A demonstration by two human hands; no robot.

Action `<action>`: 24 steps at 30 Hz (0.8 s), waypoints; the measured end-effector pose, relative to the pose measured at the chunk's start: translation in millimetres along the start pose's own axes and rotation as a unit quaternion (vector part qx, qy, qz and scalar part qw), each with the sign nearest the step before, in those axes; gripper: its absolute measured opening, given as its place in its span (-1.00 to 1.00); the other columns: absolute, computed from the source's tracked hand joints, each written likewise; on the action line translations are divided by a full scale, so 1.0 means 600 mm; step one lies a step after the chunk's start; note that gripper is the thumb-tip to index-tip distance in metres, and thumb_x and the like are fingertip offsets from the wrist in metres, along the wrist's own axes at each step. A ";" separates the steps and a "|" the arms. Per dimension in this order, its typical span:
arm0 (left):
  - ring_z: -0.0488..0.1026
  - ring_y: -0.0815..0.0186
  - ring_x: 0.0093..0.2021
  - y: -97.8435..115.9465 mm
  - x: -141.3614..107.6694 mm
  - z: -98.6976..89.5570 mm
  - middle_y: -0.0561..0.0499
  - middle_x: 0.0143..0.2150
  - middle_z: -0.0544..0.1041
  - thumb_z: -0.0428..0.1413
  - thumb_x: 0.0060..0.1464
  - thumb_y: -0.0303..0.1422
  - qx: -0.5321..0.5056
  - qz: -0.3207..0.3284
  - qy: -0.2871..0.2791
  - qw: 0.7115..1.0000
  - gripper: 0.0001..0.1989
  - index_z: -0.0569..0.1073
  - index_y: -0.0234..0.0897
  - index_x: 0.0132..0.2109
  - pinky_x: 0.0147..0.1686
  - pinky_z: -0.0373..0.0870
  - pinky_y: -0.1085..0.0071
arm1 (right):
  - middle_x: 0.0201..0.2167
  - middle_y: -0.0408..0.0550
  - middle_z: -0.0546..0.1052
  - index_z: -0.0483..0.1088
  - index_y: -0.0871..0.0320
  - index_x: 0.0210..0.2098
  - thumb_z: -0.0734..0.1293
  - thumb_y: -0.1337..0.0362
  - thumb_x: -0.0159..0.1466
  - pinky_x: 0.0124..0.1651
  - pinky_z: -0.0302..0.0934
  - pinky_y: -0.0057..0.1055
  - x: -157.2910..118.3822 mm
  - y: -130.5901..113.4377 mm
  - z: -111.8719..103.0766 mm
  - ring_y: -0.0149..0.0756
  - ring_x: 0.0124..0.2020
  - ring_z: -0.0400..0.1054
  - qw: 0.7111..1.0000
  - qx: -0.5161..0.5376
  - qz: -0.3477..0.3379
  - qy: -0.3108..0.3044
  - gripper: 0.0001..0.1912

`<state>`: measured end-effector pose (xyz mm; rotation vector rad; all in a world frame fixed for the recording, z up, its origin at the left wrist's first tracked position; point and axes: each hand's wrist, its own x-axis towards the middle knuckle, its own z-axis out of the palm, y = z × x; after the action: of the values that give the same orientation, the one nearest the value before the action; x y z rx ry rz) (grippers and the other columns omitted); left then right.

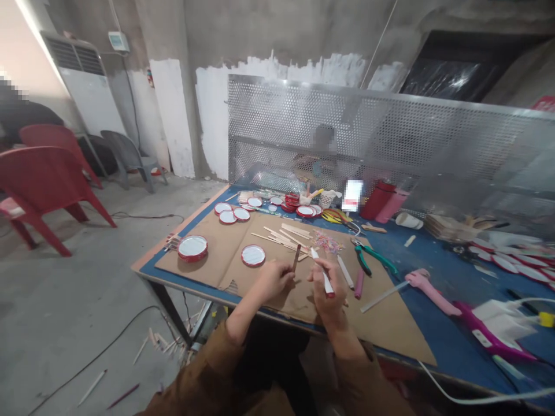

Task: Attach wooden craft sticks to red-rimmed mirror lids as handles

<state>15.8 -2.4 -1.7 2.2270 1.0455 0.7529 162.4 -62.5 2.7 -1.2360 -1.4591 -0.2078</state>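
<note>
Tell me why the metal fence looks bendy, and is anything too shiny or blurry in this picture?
In the head view, the wide lens makes the metal screen curve, the dark glass shows a bright glare, and the bright rectangle is blurred into blocks.

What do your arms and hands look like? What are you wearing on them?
The left hand and right hand are bare, with no gloves. Both forearms show bare below wide brown sleeves, the left sleeve and the right sleeve, of soft, wrinkled cloth. I can't make out a watch or ring.
</note>
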 end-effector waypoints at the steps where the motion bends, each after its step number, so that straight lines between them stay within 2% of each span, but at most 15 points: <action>1: 0.35 0.32 -0.34 0.001 0.000 -0.001 0.02 -0.45 0.47 0.03 0.09 -0.41 -0.001 -0.001 -0.003 1.000 -0.80 0.43 -0.28 -0.47 -0.33 0.17 0.48 | -0.43 -0.08 0.47 0.35 0.12 -0.18 0.19 0.25 0.30 -0.24 0.31 -0.29 -0.001 -0.002 0.000 -0.27 -0.38 0.40 1.000 0.004 -0.004 -0.009 -0.84; 9: 0.33 0.33 -0.35 -0.002 0.001 0.001 0.02 -0.44 0.47 0.04 0.08 -0.41 -0.002 0.006 -0.003 1.000 -0.83 0.45 -0.28 -0.44 -0.32 0.17 0.48 | -0.32 -0.02 0.50 0.34 0.14 -0.12 0.23 0.24 0.28 -0.29 0.34 -0.33 -0.010 0.008 0.009 -0.28 -0.38 0.43 0.999 0.009 0.017 -0.036 -0.80; 14: 0.32 0.35 -0.38 0.002 0.000 -0.003 0.03 -0.45 0.46 0.03 0.09 -0.41 0.005 -0.004 -0.005 1.000 -0.83 0.45 -0.30 -0.43 -0.37 0.15 0.49 | -0.34 -0.03 0.51 0.35 0.14 -0.15 0.24 0.25 0.27 -0.26 0.35 -0.31 -0.005 0.005 0.006 -0.27 -0.35 0.43 0.999 -0.005 -0.014 -0.048 -0.82; 19: 0.33 0.34 -0.36 0.007 -0.001 -0.006 0.03 -0.46 0.45 0.02 0.11 -0.41 0.013 -0.008 -0.015 1.000 -0.81 0.46 -0.30 -0.44 -0.30 0.17 0.48 | -0.33 -0.03 0.50 0.35 0.14 -0.16 0.24 0.26 0.27 -0.29 0.34 -0.30 -0.004 -0.001 0.002 -0.28 -0.38 0.43 0.999 0.012 0.021 -0.030 -0.84; 24: 0.33 0.34 -0.36 0.008 -0.001 -0.005 0.04 -0.47 0.45 0.04 0.10 -0.41 0.008 -0.009 -0.010 1.000 -0.82 0.44 -0.30 -0.45 -0.31 0.17 0.49 | -0.41 -0.06 0.49 0.35 0.14 -0.26 0.21 0.26 0.29 -0.29 0.31 -0.33 -0.004 -0.006 -0.004 -0.28 -0.38 0.40 0.999 0.018 0.012 -0.049 -0.88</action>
<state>15.6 -4.7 3.3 2.2310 1.0656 0.7158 160.7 -66.9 3.3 -1.2487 -1.5247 -0.1056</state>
